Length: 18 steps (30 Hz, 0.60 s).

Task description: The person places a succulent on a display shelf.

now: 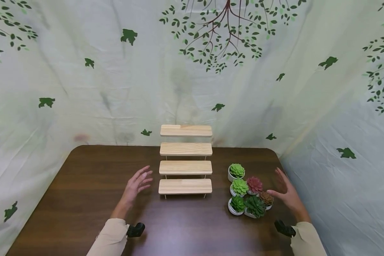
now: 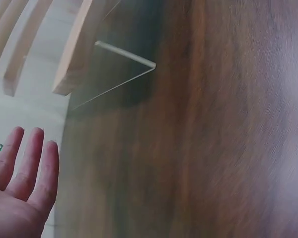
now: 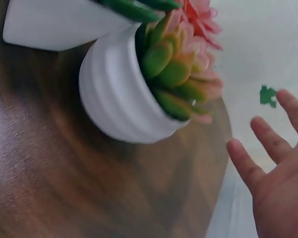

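A stand of several light wooden shelves (image 1: 185, 186) rises in steps at the back middle of the table. My left hand (image 1: 136, 188) hovers to its left with fingers spread, touching nothing; in the left wrist view the left hand (image 2: 25, 183) is beside the shelf ends. Several small potted succulents cluster to the right of the stand: bright green (image 1: 240, 186), dark green (image 1: 255, 206), red (image 1: 254, 185) and brownish (image 1: 266, 199). My right hand (image 1: 288, 195) is just right of the brownish one, fingers apart and holding nothing. Its ribbed white pot (image 3: 119, 91) shows in the right wrist view.
The dark brown wooden table (image 1: 92, 199) has rounded back corners. A pale cloth (image 1: 115, 89) printed with leaves and branches hangs behind it and along the right side. Each wrist wears a black camera strap (image 1: 136, 230) over a cream sleeve (image 1: 110, 236).
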Motion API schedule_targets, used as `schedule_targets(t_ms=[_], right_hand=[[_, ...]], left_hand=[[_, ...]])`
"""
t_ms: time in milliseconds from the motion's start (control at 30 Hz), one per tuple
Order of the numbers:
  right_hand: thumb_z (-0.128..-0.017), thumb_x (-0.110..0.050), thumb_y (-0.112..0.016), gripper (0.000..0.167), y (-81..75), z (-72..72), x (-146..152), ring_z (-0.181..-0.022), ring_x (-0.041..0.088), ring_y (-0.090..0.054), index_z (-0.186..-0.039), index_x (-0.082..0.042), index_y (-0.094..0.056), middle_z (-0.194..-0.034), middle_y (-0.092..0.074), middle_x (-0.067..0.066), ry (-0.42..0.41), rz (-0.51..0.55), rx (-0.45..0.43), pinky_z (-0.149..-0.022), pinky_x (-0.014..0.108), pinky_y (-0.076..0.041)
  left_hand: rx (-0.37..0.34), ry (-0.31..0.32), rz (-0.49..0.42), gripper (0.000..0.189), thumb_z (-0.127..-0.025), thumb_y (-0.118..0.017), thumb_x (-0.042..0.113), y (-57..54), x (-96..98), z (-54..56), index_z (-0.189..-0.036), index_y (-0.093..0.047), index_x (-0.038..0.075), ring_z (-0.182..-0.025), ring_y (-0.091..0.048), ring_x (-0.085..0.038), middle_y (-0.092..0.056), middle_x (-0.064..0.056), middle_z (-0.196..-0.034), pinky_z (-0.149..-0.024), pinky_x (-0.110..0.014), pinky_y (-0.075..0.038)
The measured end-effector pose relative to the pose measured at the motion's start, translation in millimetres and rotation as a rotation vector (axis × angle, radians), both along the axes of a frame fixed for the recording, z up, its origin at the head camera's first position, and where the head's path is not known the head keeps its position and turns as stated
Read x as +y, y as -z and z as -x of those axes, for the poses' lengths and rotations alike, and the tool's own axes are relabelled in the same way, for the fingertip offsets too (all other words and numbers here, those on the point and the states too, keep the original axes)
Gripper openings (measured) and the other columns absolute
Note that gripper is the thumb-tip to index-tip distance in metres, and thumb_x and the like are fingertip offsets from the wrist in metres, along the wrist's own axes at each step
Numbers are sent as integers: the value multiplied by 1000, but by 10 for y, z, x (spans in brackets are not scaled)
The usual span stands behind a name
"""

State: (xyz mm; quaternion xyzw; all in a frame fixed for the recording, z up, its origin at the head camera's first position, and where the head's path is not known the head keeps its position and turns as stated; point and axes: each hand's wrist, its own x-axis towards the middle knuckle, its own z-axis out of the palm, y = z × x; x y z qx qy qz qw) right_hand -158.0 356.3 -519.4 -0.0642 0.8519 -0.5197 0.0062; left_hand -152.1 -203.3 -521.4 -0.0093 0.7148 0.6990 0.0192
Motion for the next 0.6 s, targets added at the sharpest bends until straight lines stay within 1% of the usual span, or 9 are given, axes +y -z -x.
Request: schedule_targets(t_ms=[33,67,167,233,300,367,467,533,600], right_hand=[[-84,1,-70,96,30,-15,12,-137,54,-15,-155,-10,-5,-156,-13,28,-7,14,-5,-101,73,-21],[-85,2,-69,95,60,-32,23,-136,54,-15,-155,-10,-5,-155,-13,29,-13,28,-12,-101,73,-22],[-85,-1,-70,97,157,-99,61,-135,54,-19,-155,-12,-4,-154,-14,30,-12,22,-34,-99,71,-28],[-85,-2,-71,97,221,-153,77,-133,51,-24,-155,-13,-4,-154,-15,30,-9,14,-44,-98,68,-33],[-84,-3,-72,96,294,-203,90,-130,44,-32,-155,-12,-8,-153,-19,28,-4,8,-41,-97,56,-43],[-84,-2,-71,93,358,-256,97,-126,29,-40,-154,-10,-11,-153,-25,21,-14,27,-41,-93,40,-49],[-85,2,-68,85,445,-321,109,-120,4,-45,-152,-3,-15,-149,-33,1,-69,119,-56,-88,20,-47],[-87,2,-66,81,488,-353,113,-117,-8,-44,-151,0,-16,-144,-36,-10,-109,181,-78,-88,15,-45],[-88,3,-64,79,523,-372,115,-117,-13,-42,-150,3,-16,-140,-36,-17,-141,232,-104,-90,12,-42]], left_hand=[[-26,-1,-31,46,-104,-41,30,25,12,-1,-142,-40,4,-104,-62,-14,-60,2,-123,-94,-43,-49],[-47,-1,-67,47,-104,-40,31,48,27,-2,-143,-39,3,-107,-62,-19,-60,1,-124,-94,-43,-49],[-95,4,-153,50,-104,-39,30,116,95,-7,-145,-34,2,-115,-57,-32,-54,-15,-135,-93,-38,-50],[-118,2,-199,51,-104,-38,29,161,146,-13,-146,-32,1,-118,-54,-35,-44,-25,-142,-92,-36,-50],[-140,-11,-238,51,-104,-40,26,208,192,-20,-146,-31,0,-116,-54,-32,-38,-30,-144,-91,-34,-50],[-162,-27,-259,50,-103,-42,23,254,235,-31,-146,-32,-1,-112,-56,-26,-38,-29,-144,-89,-32,-50],[-184,-53,-294,49,-102,-46,17,324,294,-46,-145,-33,-2,-104,-58,-18,-38,-28,-145,-85,-29,-50],[-186,-58,-319,50,-101,-47,15,360,329,-54,-145,-32,-3,-100,-59,-14,-37,-28,-145,-83,-28,-50],[-188,-63,-354,51,-101,-48,12,389,360,-59,-145,-30,-4,-98,-60,-12,-39,-27,-144,-82,-28,-51]])
